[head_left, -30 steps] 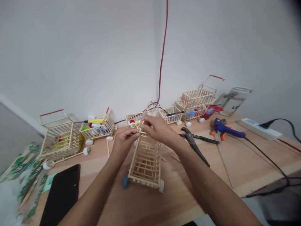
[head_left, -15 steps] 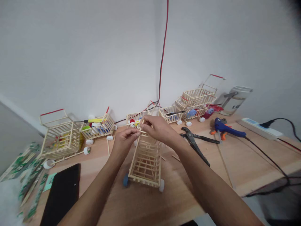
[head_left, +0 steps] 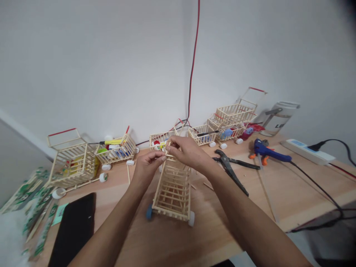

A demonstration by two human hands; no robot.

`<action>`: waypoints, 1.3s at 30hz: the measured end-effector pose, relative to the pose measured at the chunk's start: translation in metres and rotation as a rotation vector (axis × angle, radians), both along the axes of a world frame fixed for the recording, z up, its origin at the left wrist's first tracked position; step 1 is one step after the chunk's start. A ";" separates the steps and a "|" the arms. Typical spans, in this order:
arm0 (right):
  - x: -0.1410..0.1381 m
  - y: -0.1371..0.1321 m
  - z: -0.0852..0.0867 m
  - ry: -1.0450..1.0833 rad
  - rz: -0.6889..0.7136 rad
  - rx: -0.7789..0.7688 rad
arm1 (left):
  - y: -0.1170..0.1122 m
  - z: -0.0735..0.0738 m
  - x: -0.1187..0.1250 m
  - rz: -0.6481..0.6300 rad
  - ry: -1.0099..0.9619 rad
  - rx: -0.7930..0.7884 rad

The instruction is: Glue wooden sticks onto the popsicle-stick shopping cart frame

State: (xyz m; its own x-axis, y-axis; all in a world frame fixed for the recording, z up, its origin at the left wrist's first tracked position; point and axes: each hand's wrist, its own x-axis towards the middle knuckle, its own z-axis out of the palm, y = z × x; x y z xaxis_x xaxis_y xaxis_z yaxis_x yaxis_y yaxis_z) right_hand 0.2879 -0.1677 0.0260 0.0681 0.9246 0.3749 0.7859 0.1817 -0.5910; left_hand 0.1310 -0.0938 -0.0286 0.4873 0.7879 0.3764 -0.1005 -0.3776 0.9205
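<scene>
My left hand (head_left: 147,167) and my right hand (head_left: 188,152) meet above a small shopping cart made of wooden sticks (head_left: 172,196). Their fingertips pinch a thin wooden stick (head_left: 167,150) at the cart's far upper end, and my fingers hide most of that joint. The cart stands on the table below my hands, with a blue bottle-cap wheel (head_left: 149,212) and a white cap wheel (head_left: 191,218) at its near end.
Several finished stick carts holding coloured items stand along the wall. Black pliers (head_left: 229,165), a blue hot glue gun (head_left: 267,152) and a white power strip (head_left: 307,152) lie to the right. A black tablet (head_left: 73,230) and packets of sticks lie to the left.
My hands keep nearly the same pinch on the stick. The whole view has shifted slightly with my head, and the cart has not visibly moved.
</scene>
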 end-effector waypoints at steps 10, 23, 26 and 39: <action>-0.002 -0.002 0.003 0.002 -0.010 -0.006 | 0.000 -0.001 0.000 -0.012 -0.005 -0.011; -0.003 -0.002 0.003 -0.001 -0.009 -0.005 | 0.002 -0.003 0.001 -0.014 -0.006 -0.040; -0.003 -0.002 0.004 -0.001 -0.004 -0.005 | 0.002 -0.003 0.001 -0.014 0.004 -0.027; -0.002 -0.002 0.003 -0.008 -0.012 -0.005 | 0.002 -0.003 0.000 -0.018 0.002 -0.033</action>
